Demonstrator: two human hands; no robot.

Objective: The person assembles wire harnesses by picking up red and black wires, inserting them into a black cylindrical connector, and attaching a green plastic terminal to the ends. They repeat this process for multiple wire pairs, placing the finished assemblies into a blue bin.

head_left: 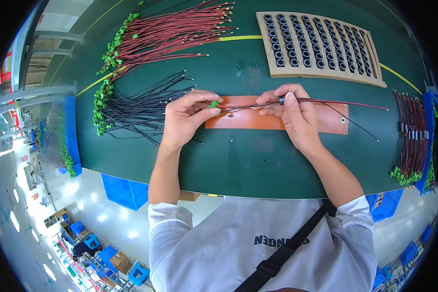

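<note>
Over the orange mat (258, 121) on the green table (258, 165), the left hand (187, 117) is pinching a green connector (213, 104); the right hand (294, 112) is gripping a small black ring (282, 100) on the red and black wire pair (336, 103) stretching between them; a cardboard tray of rings (321, 73) is lying beyond.

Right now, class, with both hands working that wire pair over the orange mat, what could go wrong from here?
1. The small black ring sits only between the right hand fingertips; it could slip off and roll across the green table.
2. The red and black wire pair trails loose to the right, so its free ends might snag.
3. The left hand pinches the green connector lightly; a tug could pull it free.
</note>
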